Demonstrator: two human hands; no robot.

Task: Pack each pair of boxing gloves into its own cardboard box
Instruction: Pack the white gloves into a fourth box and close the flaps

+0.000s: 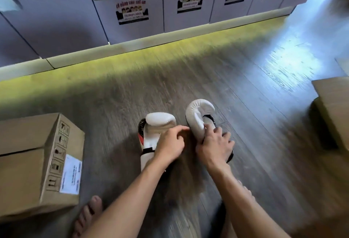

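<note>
Two white boxing gloves with black and red trim lie side by side on the wooden floor. My left hand [171, 144] rests over the wrist part of the left glove [156, 126], fingers curled on it. My right hand [214, 143] grips the right glove [198, 115] near its cuff, with the padded end curving away from me. A closed cardboard box [37, 162] with handling symbols and a white label stands at the left. Another cardboard box [334, 109] shows at the right edge, partly cut off.
A row of white lockers [132, 11] with numbered discs and posters lines the far wall above a pale plinth. My bare feet [86, 217] are on the floor near the bottom. Open wooden floor [245, 79] stretches beyond the gloves.
</note>
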